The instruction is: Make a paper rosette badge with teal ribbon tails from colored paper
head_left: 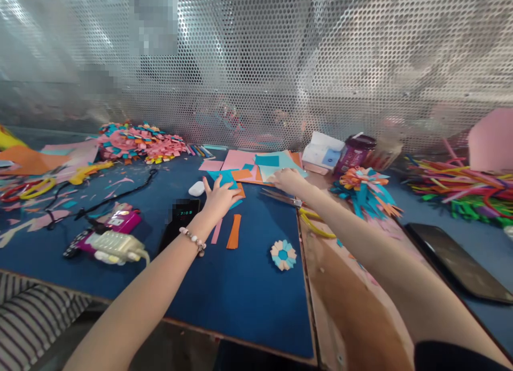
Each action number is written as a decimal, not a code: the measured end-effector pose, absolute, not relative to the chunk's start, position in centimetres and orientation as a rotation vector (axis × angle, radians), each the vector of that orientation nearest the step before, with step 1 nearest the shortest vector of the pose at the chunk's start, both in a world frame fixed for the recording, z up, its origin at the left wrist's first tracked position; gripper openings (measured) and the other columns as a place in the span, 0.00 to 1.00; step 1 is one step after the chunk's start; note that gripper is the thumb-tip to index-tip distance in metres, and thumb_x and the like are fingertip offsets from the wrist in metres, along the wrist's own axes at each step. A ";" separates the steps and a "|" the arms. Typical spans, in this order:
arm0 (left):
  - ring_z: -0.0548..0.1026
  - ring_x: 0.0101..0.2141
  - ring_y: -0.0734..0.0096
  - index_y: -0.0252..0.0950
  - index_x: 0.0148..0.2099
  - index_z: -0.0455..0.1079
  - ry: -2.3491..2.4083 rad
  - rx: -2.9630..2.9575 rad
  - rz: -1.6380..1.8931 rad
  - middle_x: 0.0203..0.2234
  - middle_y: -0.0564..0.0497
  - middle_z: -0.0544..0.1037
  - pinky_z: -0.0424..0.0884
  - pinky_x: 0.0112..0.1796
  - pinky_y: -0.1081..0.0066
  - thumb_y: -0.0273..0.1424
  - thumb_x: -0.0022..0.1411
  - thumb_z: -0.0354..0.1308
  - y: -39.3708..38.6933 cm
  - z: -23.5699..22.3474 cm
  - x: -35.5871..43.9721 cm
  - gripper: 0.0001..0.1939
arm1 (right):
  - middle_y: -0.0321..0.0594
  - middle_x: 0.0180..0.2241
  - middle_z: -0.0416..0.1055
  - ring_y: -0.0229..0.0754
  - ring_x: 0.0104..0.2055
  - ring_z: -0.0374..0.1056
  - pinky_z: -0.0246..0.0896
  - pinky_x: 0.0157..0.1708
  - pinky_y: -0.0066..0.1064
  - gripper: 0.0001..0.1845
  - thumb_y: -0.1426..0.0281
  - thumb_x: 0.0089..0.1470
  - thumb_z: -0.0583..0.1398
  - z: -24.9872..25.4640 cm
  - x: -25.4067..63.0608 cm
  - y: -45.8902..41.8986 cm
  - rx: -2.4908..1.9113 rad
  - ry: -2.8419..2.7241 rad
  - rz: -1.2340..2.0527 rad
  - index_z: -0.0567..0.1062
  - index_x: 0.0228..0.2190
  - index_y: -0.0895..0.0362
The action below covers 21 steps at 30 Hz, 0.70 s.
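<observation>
My left hand (219, 197) rests with fingers spread over a blue sheet of paper (224, 176) and small orange pieces. My right hand (289, 180) has its fingers bent together at a pale blue sheet of paper (284, 160); the fingertips are small and partly hidden. Just below that hand lie scissors with yellow handles (318, 225), their blades pointing left. Orange paper strips (234, 232) and a pink strip (216, 232) lie nearer me. A small blue and cream paper flower (283, 255) sits at the right of the blue board (240, 301).
A phone (178, 221) lies beside my left forearm, near a white earbud case (196, 188). Left are a power adapter (120, 246) and a paper-flower pile (140, 141). Right are a purple cup (355, 152), a fringed paper bundle (363, 189), another phone (457, 261) and colourful stems (460, 186).
</observation>
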State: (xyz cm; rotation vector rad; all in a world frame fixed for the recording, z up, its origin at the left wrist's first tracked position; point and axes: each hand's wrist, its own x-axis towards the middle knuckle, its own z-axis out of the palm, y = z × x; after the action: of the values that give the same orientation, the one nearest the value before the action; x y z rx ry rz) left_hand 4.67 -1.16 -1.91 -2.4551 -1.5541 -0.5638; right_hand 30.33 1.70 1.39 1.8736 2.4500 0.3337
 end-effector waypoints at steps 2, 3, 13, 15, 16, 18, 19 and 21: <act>0.48 0.62 0.47 0.53 0.45 0.75 -1.560 -2.450 -0.556 0.53 0.55 0.71 0.23 0.55 0.38 0.45 0.63 0.49 -1.1 -1.9 4.7 0.15 | 0.45 0.48 0.67 0.45 0.47 0.66 0.63 0.46 0.45 0.19 0.62 0.58 0.56 1.5 30.3 1.5 1.866 2.459 0.317 0.68 0.48 0.59; 0.48 0.62 0.48 0.54 0.45 0.74 -1.565 -2.446 -0.551 0.54 0.55 0.70 0.23 0.55 0.38 0.46 0.63 0.49 -1.1 -2.0 4.7 0.15 | 0.45 0.48 0.67 0.45 0.48 0.66 0.63 0.46 0.45 0.19 0.61 0.58 0.56 1.5 30.4 1.4 1.860 2.466 0.305 0.68 0.48 0.58; 0.45 0.63 0.48 0.54 0.47 0.74 -1.563 -2.455 -0.539 0.54 0.56 0.69 0.25 0.56 0.39 0.45 0.63 0.49 -1.1 -2.2 4.6 0.15 | 0.44 0.48 0.67 0.44 0.46 0.67 0.64 0.45 0.43 0.17 0.63 0.58 0.56 1.5 31.0 1.9 1.763 2.569 0.281 0.69 0.47 0.58; 0.46 0.62 0.47 0.54 0.46 0.74 -1.557 -2.464 -0.550 0.55 0.55 0.69 0.25 0.56 0.38 0.46 0.62 0.50 -1.0 -2.2 4.5 0.15 | 0.44 0.48 0.67 0.44 0.46 0.67 0.65 0.44 0.43 0.17 0.64 0.58 0.56 1.5 31.3 1.9 1.800 2.560 0.321 0.68 0.48 0.58; 0.46 0.62 0.46 0.54 0.46 0.74 -1.558 -2.463 -0.556 0.55 0.54 0.69 0.26 0.56 0.38 0.46 0.61 0.51 -0.9 -2.3 4.4 0.15 | 0.44 0.48 0.67 0.44 0.46 0.66 0.65 0.45 0.43 0.17 0.64 0.58 0.56 1.4 31.4 1.9 1.822 2.555 0.348 0.68 0.48 0.58; 0.47 0.62 0.45 0.54 0.46 0.74 -1.566 -2.455 -0.563 0.54 0.53 0.69 0.27 0.56 0.37 0.47 0.60 0.52 -0.7 -2.4 4.3 0.15 | 0.44 0.49 0.66 0.45 0.48 0.66 0.63 0.46 0.45 0.17 0.64 0.58 0.57 1.4 31.7 1.6 1.855 2.555 0.398 0.68 0.48 0.58; 0.47 0.62 0.45 0.54 0.46 0.74 -1.573 -2.448 -0.566 0.54 0.52 0.69 0.28 0.56 0.37 0.48 0.59 0.53 -0.6 -2.5 4.3 0.16 | 0.44 0.50 0.66 0.46 0.49 0.65 0.61 0.48 0.46 0.17 0.64 0.58 0.56 1.3 31.8 1.5 1.865 2.562 0.414 0.69 0.48 0.58; 0.47 0.62 0.45 0.54 0.47 0.74 -1.595 -2.442 -0.559 0.54 0.51 0.69 0.29 0.56 0.37 0.48 0.58 0.53 -0.6 -2.6 4.4 0.17 | 0.46 0.51 0.65 0.48 0.53 0.62 0.57 0.50 0.46 0.18 0.63 0.59 0.54 1.2 32.1 1.1 1.866 2.584 0.424 0.69 0.48 0.59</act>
State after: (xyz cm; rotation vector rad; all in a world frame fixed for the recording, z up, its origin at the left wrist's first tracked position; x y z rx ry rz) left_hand 4.39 -0.59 -2.58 -2.4416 -1.5947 -0.5592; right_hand 32.09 1.12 1.15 1.8662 2.5845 0.4240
